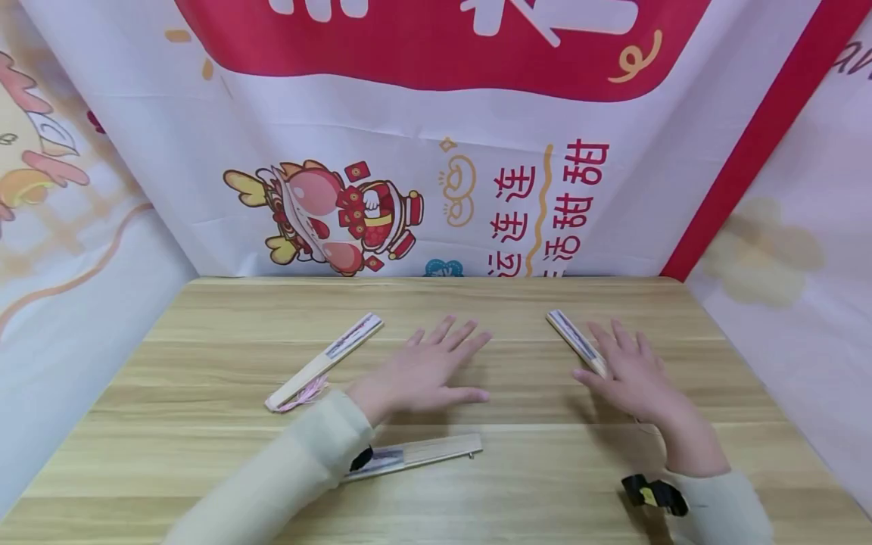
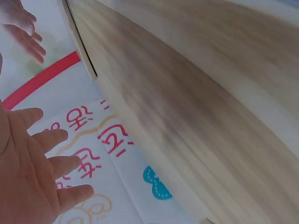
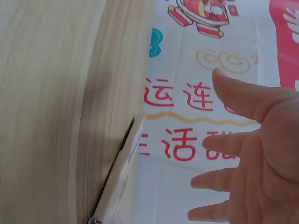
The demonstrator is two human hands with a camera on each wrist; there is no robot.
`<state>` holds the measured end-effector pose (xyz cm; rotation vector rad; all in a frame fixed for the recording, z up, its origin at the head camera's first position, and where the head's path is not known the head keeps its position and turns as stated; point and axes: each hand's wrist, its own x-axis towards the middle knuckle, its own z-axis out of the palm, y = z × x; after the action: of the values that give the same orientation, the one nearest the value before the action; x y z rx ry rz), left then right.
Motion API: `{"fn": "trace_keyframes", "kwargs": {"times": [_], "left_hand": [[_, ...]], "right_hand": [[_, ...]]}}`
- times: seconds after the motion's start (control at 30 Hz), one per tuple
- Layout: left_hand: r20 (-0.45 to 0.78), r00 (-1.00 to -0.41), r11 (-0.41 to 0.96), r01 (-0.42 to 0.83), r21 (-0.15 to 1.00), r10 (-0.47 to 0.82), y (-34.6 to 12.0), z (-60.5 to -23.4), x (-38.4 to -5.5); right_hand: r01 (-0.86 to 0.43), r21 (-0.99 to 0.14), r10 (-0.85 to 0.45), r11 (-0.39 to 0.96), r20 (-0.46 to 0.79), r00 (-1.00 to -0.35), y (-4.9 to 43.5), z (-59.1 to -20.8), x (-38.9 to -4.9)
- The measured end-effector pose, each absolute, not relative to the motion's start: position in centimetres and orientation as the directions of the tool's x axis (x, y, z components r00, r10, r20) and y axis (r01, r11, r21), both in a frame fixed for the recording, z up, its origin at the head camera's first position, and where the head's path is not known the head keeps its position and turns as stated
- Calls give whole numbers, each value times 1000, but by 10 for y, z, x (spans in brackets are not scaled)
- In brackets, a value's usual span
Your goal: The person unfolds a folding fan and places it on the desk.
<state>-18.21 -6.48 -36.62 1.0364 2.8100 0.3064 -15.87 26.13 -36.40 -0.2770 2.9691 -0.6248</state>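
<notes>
Three folded hand fans lie apart on the wooden table (image 1: 225, 318). The left fan (image 1: 323, 363) slants, a pink tassel (image 1: 309, 392) beside its lower end. Closest to me is another fan (image 1: 439, 452), its left end hidden under the left sleeve. My left hand (image 1: 425, 371) hovers over the table between the fans, palm down, fingers spread and holding nothing. On the right, my other hand (image 1: 636, 375) is held above the lower end of the third fan (image 1: 575, 341), partly covering it. In the right wrist view that hand's fingers are straight, apart from the fan (image 3: 117, 182).
A white and red printed cloth (image 1: 422, 113) hangs behind the table's far edge. More printed cloth stands along the left (image 1: 88, 250) and right sides. A black strap (image 1: 654, 496) sits at the right wrist.
</notes>
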Motion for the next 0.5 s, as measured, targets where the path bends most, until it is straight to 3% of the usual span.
{"fn": "trace_keyframes", "kwargs": {"times": [0.33,0.5], "left_hand": [[-81,-707,699,663,268,702,-36,-377,-189],[-110,-706,691,630,356,700,-29,-380,-196]], "right_hand": [[-169,-441,-228,881,-84,-970,275,-369,-164],[-172,-437,-243,883,-111,-964,277,-374,-167]]}}
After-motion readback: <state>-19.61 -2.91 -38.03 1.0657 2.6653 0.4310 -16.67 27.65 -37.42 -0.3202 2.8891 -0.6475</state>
